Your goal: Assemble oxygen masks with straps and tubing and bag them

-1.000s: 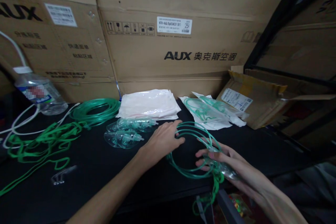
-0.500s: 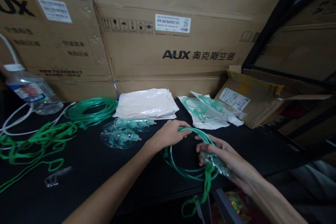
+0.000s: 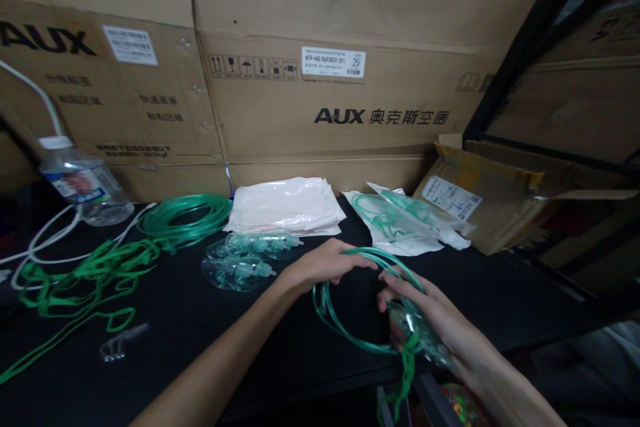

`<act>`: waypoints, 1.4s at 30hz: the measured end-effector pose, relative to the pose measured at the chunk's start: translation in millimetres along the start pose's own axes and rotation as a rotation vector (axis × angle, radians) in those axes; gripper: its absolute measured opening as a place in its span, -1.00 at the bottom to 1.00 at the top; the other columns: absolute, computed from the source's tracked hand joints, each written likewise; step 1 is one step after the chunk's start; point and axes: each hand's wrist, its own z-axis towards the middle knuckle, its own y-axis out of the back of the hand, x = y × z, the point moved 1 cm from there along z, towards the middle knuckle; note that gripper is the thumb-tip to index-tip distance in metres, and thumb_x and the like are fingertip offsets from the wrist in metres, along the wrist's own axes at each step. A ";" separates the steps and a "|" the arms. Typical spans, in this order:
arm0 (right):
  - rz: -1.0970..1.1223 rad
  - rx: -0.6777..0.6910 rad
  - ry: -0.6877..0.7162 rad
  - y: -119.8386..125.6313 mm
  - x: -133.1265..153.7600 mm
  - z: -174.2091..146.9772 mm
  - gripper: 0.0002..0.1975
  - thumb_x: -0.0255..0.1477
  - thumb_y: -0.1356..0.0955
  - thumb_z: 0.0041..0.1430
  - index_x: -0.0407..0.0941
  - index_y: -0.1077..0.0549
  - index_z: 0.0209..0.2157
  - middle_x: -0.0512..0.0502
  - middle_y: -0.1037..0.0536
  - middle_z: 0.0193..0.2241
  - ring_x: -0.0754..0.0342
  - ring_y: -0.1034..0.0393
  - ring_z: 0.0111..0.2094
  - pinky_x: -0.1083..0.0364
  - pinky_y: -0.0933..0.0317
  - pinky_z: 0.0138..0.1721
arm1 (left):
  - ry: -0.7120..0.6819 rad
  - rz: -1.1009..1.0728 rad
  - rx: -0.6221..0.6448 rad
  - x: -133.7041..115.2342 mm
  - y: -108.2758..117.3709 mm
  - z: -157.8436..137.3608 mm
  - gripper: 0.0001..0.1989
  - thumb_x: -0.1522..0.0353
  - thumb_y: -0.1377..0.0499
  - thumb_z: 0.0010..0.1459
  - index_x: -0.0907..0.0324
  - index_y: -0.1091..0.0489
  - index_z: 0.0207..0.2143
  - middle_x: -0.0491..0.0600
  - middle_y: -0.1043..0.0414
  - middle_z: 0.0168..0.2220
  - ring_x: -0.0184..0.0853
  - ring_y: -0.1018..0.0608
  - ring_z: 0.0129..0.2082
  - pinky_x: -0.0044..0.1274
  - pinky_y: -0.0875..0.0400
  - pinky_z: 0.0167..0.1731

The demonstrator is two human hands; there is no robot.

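Note:
A coil of green tubing hangs in loops between my two hands, low over the black table. My left hand is closed around the upper left of the loops. My right hand grips the right side of the coil. Against that palm sits a clear green oxygen mask, partly covered by my fingers. From the mask dangles a green elastic strap. Two more clear masks lie on the table left of my left hand.
Behind the hands lie a stack of white bags and packed mask sets. At left are a thicker tubing coil, tangled green straps, small clear pieces and a plastic bottle. An open carton stands at right.
The view has shifted slightly. Both hands keep hold of the tubing coil; my right hand has moved a little right and turned, with the mask and strap lower.

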 end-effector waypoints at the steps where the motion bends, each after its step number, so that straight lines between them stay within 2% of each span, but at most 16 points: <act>1: -0.022 -0.028 0.025 -1.0 0.0 -0.1 -0.60 -0.10 -0.51 0.14 -0.07 -0.42 -0.18 0.06 -0.57 -0.51 0.15 -0.35 -0.71 0.15 -0.32 -0.71 | -0.005 0.029 -0.005 -1.3 -0.6 0.9 -0.64 0.06 -0.27 0.12 0.16 -0.61 -0.24 -0.17 -0.26 -0.51 -0.39 -0.28 -0.49 -0.57 -0.14 -0.51; 4: -0.062 -0.095 0.062 -2.1 -0.8 -1.0 -0.54 0.02 -0.48 0.11 -0.04 -0.40 -0.21 0.10 -0.52 -0.53 0.16 -0.31 -0.72 0.22 -0.19 -0.82 | -0.038 0.139 -0.039 -7.9 -2.4 0.2 -0.69 0.18 -0.20 0.20 0.13 -0.60 -0.12 -0.11 -0.45 -0.38 -0.35 -0.40 -0.40 -0.55 -0.28 -0.40; 7: -0.071 -0.133 0.034 0.0 -2.4 0.1 -0.45 0.17 -0.37 0.15 -0.05 -0.42 -0.20 0.09 -0.48 -0.60 0.18 -0.25 -0.74 0.27 -0.09 -0.85 | -0.082 0.284 -0.071 -14.6 -3.9 -1.2 -0.73 0.25 -0.19 0.22 0.13 -0.59 -0.10 -0.06 -0.56 -0.25 -0.29 -0.50 -0.29 -0.50 -0.34 -0.25; 9: -0.071 -0.158 0.002 2.5 -3.7 2.7 -0.39 0.23 -0.30 0.17 -0.07 -0.43 -0.19 0.09 -0.45 -0.64 0.19 -0.22 -0.76 0.28 -0.06 -0.84 | -0.103 0.372 -0.068 -18.3 -5.0 -0.5 -0.73 0.25 -0.18 0.24 0.12 -0.60 -0.10 -0.04 -0.60 -0.22 -0.25 -0.55 -0.24 -0.48 -0.38 -0.21; 12: -0.076 -0.200 0.001 6.0 -5.2 6.7 -0.43 0.18 -0.35 0.15 -0.07 -0.46 -0.21 0.09 -0.44 -0.63 0.19 -0.22 -0.75 0.29 -0.04 -0.85 | -0.134 0.480 -0.035 -25.4 -1.9 0.7 -0.68 0.19 -0.24 0.21 0.11 -0.60 -0.06 -0.03 -0.65 -0.17 -0.22 -0.61 -0.19 -0.49 -0.43 -0.20; 14: -0.064 -0.222 0.022 7.4 -6.1 7.7 -0.48 0.11 -0.40 0.14 -0.08 -0.47 -0.24 0.10 -0.44 -0.61 0.19 -0.24 -0.73 0.29 -0.05 -0.85 | -0.159 0.545 -0.040 -32.2 9.8 -2.2 -0.57 0.10 -0.28 0.17 0.09 -0.57 0.02 -0.02 -0.66 -0.12 -0.22 -0.63 -0.15 -0.51 -0.47 -0.19; 16: -0.041 -0.227 0.033 7.6 -6.7 7.4 -0.51 0.08 -0.41 0.14 -0.08 -0.47 -0.24 0.11 -0.43 -0.60 0.20 -0.24 -0.73 0.29 -0.06 -0.85 | -0.180 0.615 -0.125 -38.5 34.8 -11.0 -0.51 0.03 -0.22 0.21 0.08 -0.54 0.09 -0.01 -0.65 -0.06 -0.23 -0.64 -0.12 -0.52 -0.49 -0.15; 17: -0.030 -0.226 0.039 7.3 -6.7 6.8 -0.52 0.08 -0.41 0.15 -0.08 -0.47 -0.24 0.12 -0.42 -0.60 0.20 -0.24 -0.73 0.29 -0.07 -0.85 | -0.187 0.657 -0.209 -40.6 52.5 -18.1 -0.53 0.04 -0.13 0.28 0.08 -0.54 0.08 -0.01 -0.63 -0.01 -0.23 -0.63 -0.08 -0.50 -0.48 -0.08; 19: -0.022 -0.217 0.053 5.9 -6.0 5.7 -0.51 0.09 -0.40 0.15 -0.08 -0.46 -0.26 0.13 -0.41 -0.62 0.21 -0.23 -0.73 0.29 -0.07 -0.85 | -0.169 0.768 -0.419 -40.8 95.9 -37.2 -0.54 0.13 0.00 0.35 0.15 -0.53 0.06 0.09 -0.55 0.12 -0.13 -0.55 0.09 -0.37 -0.38 0.11; 21: -0.026 -0.203 0.057 3.6 -4.1 4.9 -0.50 0.10 -0.40 0.14 -0.08 -0.45 -0.27 0.12 -0.41 -0.61 0.20 -0.24 -0.73 0.29 -0.08 -0.84 | -0.113 0.882 -0.557 -34.7 141.6 -60.3 -0.59 0.26 -0.02 0.27 0.20 -0.55 0.01 0.16 -0.56 0.08 -0.02 -0.53 0.11 -0.22 -0.29 0.19; 24: -0.027 -0.203 0.035 -0.4 -0.1 4.5 -0.48 0.12 -0.39 0.13 -0.08 -0.45 -0.25 0.11 -0.43 -0.60 0.20 -0.23 -0.72 0.29 -0.07 -0.83 | -0.052 0.998 -0.559 -18.0 194.7 -93.0 -0.63 0.35 -0.12 0.05 0.15 -0.61 -0.14 0.12 -0.61 -0.02 0.05 -0.54 0.09 -0.15 -0.28 0.19; 26: -0.028 -0.214 0.016 -2.5 1.8 4.6 -0.48 0.12 -0.39 0.12 -0.08 -0.44 -0.24 0.10 -0.43 -0.61 0.20 -0.22 -0.72 0.29 -0.05 -0.83 | -0.045 1.032 -0.510 -5.7 213.6 -107.7 -0.61 0.35 -0.14 -0.01 0.13 -0.62 -0.13 0.11 -0.62 -0.02 0.05 -0.55 0.07 -0.15 -0.31 0.18; 30: -0.046 -0.202 0.015 -3.1 0.8 5.4 -0.46 0.14 -0.39 0.12 -0.08 -0.45 -0.24 0.10 -0.43 -0.61 0.19 -0.24 -0.72 0.29 -0.05 -0.83 | -0.080 1.048 -0.425 14.0 223.3 -112.7 -0.62 0.26 -0.17 0.07 0.07 -0.62 -0.08 0.05 -0.59 0.05 -0.04 -0.55 0.09 -0.25 -0.35 0.17; 36: -0.036 -0.171 0.019 1.3 -4.1 5.7 -0.45 0.14 -0.40 0.13 -0.08 -0.46 -0.21 0.11 -0.43 -0.60 0.21 -0.23 -0.72 0.30 -0.02 -0.83 | -0.143 1.052 -0.400 28.0 227.3 -91.9 -0.68 0.19 -0.14 0.20 0.06 -0.63 -0.13 0.04 -0.59 0.04 -0.11 -0.54 0.09 -0.28 -0.35 0.18; 42: -0.032 -0.184 0.004 0.9 -0.3 2.4 -0.43 0.15 -0.40 0.12 -0.09 -0.47 -0.20 0.09 -0.44 -0.58 0.22 -0.23 -0.71 0.31 -0.02 -0.82 | -0.165 1.068 -0.381 27.3 230.1 -88.1 -0.64 0.35 -0.09 0.17 0.09 -0.62 -0.09 0.03 -0.57 0.07 -0.14 -0.54 0.10 -0.28 -0.34 0.20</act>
